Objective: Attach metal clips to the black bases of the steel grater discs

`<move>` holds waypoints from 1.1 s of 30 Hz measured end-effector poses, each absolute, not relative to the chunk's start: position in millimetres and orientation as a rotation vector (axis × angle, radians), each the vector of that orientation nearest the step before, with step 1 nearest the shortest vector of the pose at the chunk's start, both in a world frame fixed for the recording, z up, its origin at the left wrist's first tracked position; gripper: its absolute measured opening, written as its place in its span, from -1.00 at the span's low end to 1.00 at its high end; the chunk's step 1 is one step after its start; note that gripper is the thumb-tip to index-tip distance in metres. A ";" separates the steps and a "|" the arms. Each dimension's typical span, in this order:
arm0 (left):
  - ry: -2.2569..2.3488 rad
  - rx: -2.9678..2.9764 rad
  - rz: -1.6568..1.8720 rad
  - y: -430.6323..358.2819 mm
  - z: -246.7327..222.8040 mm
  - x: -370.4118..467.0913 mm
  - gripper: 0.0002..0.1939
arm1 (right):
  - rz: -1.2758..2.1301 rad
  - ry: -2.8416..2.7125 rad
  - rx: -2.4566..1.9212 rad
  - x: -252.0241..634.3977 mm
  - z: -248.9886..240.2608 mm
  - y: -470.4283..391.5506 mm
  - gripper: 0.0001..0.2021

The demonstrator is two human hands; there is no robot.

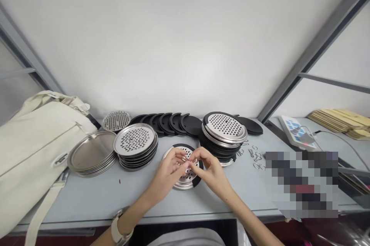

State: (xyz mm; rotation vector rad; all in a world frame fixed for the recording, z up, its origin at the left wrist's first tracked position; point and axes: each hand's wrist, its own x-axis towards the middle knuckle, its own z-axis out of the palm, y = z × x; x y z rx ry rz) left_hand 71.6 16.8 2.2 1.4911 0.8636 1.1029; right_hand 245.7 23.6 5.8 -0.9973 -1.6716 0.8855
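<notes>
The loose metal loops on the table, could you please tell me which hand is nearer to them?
Right. The right hand is left of the loops, over the perforated disc; the left hand is farther left, beyond the right hand.

Both hands point(171, 169) point(211, 169) close together, fingers point(200, 153) curled, forearms point(243, 209) angled inward.

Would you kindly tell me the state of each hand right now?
Left hand: closed, pinching a small looped metal piece.
Right hand: closed, pinching looped metal too; whether it is the same piece cannot be told.
</notes>
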 end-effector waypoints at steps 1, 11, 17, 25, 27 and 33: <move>0.860 1.470 1.164 18.2 -0.9 75.2 -0.77 | 0.871 -1.668 -0.995 240.9 4.4 27.0 -0.90; 1.137 1.501 1.338 19.3 -20.0 66.9 -0.78 | 1.272 -1.581 -0.885 243.1 -18.0 34.7 -0.77; 1.139 1.668 1.314 14.8 -18.2 66.4 -0.85 | 1.360 -1.400 -0.819 243.4 -26.1 36.9 -0.71; 1.055 1.767 1.216 10.3 -16.3 66.9 -0.88 | 1.464 -1.353 -0.767 245.1 -23.6 29.9 -0.73; 1.015 1.755 1.204 9.5 -17.1 66.2 -0.87 | 1.487 -1.325 -0.779 245.6 -24.0 29.7 -0.72; 0.929 1.673 1.221 6.4 -15.6 66.0 -0.87 | 1.575 -1.249 -0.739 246.7 -23.3 30.6 -0.70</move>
